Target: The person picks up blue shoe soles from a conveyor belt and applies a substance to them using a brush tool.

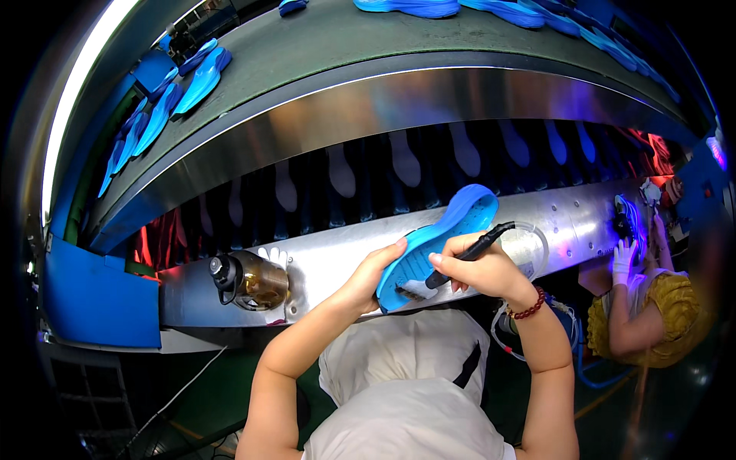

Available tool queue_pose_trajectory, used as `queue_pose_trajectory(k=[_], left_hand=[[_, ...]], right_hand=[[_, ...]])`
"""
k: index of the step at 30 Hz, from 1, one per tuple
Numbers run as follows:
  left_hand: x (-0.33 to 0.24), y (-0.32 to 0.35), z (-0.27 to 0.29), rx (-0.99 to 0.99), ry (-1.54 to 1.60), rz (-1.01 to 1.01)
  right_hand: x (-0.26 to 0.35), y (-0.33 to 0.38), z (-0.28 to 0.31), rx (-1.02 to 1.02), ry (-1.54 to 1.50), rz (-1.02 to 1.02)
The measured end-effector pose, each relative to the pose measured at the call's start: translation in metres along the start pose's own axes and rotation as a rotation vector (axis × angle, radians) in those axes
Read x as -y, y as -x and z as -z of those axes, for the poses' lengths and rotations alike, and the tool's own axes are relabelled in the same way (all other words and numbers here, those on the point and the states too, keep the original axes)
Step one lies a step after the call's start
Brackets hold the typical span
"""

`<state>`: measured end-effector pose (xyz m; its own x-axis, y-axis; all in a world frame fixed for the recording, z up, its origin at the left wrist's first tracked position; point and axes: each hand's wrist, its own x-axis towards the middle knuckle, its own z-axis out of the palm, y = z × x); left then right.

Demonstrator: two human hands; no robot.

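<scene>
My left hand (363, 282) grips a bright blue shoe sole (415, 259) by its left edge, thumb on top. The sole is tilted, its hollow, ribbed inner side facing up and one end raised away from me. Pinched like a pen, a brush with a black handle (477, 249) is in my right hand (494, 270). Its dark bristles (414, 292) touch the inside of the sole's near end, beside a whitish patch whose nature I cannot make out. A clear hose (543, 236) curves from the handle's upper end.
A metal ledge (330, 264) runs before me, bearing a dark-capped amber bottle (253, 282) and a white glove (274, 256). Above, a green conveyor belt (307, 46) carries several blue soles (205, 79). Sole-shaped grey forms (405, 161) line the dark gap. At right, a co-worker's gloved hand (622, 261) works.
</scene>
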<state>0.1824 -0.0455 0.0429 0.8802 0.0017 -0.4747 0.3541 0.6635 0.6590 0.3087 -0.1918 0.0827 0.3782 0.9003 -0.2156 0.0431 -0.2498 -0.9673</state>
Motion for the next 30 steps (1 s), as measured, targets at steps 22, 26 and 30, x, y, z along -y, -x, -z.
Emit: queue_pose_trajectory(k=[22,26,30], left_hand=[[0.028,-0.035,0.025,-0.173,-0.071,-0.115],[0.025,-0.034,0.023,-0.170,0.042,-0.122],[0.025,-0.032,0.027,-0.168,0.149,-0.120]], right_hand=[[-0.049,-0.056,0.014,-0.400,-0.011,-0.111],[-0.057,-0.056,0.026,-0.479,-0.001,-0.070],[-0.075,-0.062,0.048,-0.788,-0.136,0.026]])
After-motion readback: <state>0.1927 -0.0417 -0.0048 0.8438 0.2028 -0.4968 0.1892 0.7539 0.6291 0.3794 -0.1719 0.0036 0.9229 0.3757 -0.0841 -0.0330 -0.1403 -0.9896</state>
